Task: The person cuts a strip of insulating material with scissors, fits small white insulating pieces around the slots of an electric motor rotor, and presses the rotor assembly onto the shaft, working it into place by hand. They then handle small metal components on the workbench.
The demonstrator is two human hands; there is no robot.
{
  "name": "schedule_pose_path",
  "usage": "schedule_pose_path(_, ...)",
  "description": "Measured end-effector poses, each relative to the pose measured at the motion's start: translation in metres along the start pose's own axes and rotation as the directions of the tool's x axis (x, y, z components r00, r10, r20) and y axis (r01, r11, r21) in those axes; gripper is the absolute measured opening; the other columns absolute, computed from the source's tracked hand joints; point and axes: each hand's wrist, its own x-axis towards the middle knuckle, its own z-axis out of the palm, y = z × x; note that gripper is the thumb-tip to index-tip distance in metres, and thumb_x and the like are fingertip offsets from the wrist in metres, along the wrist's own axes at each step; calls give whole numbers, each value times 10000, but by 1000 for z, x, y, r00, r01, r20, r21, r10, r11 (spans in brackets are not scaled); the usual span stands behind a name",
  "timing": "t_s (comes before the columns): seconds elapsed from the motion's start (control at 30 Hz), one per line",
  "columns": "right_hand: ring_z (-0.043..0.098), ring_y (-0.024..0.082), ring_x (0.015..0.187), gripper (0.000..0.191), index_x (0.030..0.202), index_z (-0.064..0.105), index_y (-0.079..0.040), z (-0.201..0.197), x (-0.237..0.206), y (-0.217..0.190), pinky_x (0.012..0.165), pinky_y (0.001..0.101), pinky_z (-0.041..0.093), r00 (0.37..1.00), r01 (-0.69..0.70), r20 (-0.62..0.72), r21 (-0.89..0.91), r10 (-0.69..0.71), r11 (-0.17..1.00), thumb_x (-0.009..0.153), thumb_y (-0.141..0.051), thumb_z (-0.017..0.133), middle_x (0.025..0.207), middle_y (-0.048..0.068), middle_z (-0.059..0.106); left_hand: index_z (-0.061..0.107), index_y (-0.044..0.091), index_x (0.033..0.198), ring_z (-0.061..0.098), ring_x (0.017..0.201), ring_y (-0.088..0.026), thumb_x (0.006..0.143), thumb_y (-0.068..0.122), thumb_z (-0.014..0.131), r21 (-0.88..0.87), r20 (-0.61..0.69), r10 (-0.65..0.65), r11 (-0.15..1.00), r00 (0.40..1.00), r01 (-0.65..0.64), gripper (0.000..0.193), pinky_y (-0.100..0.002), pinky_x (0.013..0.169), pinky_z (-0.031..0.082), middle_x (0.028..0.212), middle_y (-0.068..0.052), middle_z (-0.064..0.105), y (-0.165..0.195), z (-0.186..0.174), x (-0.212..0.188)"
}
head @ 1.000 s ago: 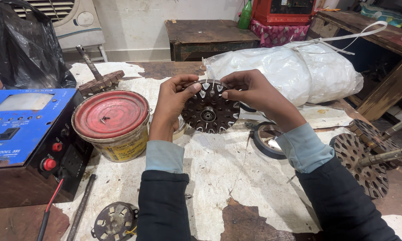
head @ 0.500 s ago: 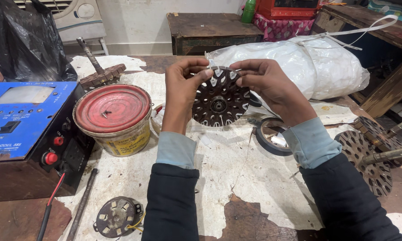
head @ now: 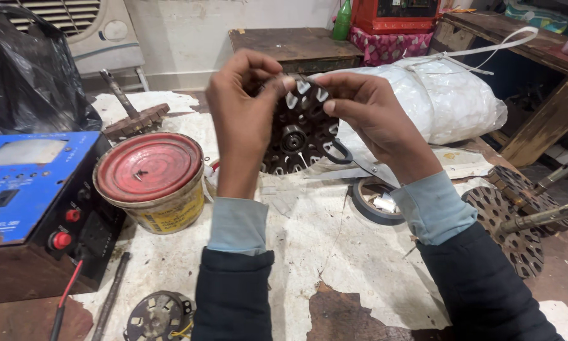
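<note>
Head view: both hands (head: 309, 117) pinching slotted disc (head: 300, 136).

A round tin (head: 150, 183) with a red lid and yellow printed label stands at left beside a blue-faced meter box (head: 28, 183) with a pale screen (head: 22, 153). A white plastic-wrapped bundle (head: 451, 101) lies at right; a black plastic bag (head: 28, 76) sits far left.

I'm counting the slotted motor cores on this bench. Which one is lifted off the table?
The dark slotted core held up between the left hand and right hand. The core with a shaft at the back left and the two at the right rest on surfaces.
</note>
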Motion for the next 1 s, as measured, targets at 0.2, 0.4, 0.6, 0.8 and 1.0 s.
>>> schedule_pose_path(0.2,691,151,1040,431,1275,644,16,-12,-1,23,945,310,574,993,-122,0,-95,122,988,851,94,637,1151,95,713,755,32,915,686,731,-89,736,-19,840,134,37,-130,983,991,124,205,-241,661,559,804,-29,741,-24,16,-16)
schedule_pose_path(0.4,673,161,1063,438,1263,647,20,-22,-3,41,962,320,547,972,-221,42,-192,233,956,832,91,624,1144,95,715,782,31,920,732,728,-104,739,56,847,212,93,-309,935,947,284,194,-256,675,584,828,-55,787,-46,15,-27)
schedule_pose_path(0.6,659,158,1119,459,1287,630,18,-19,-2,37,988,323,545,970,-180,120,-217,209,959,830,50,662,1194,87,688,791,18,969,727,775,-116,807,182,810,125,181,-351,935,919,333,231,-257,731,574,851,-65,785,-56,5,-25)
schedule_pose_path(0.8,669,162,1101,484,1299,626,-12,-8,-1,29,972,316,562,955,-225,105,-350,277,909,832,-49,746,1179,81,711,771,14,1022,721,788,-120,828,203,790,99,138,-381,924,914,370,271,-264,722,576,881,-74,775,-59,1,-22)
schedule_pose_path(1.0,656,159,1162,498,1300,628,-24,-5,0,19,997,330,560,977,-136,102,-383,188,914,831,-100,776,1239,67,682,734,10,1082,721,838,-116,866,178,761,78,95,-347,937,933,341,276,-265,745,589,947,-65,767,-57,3,-17)
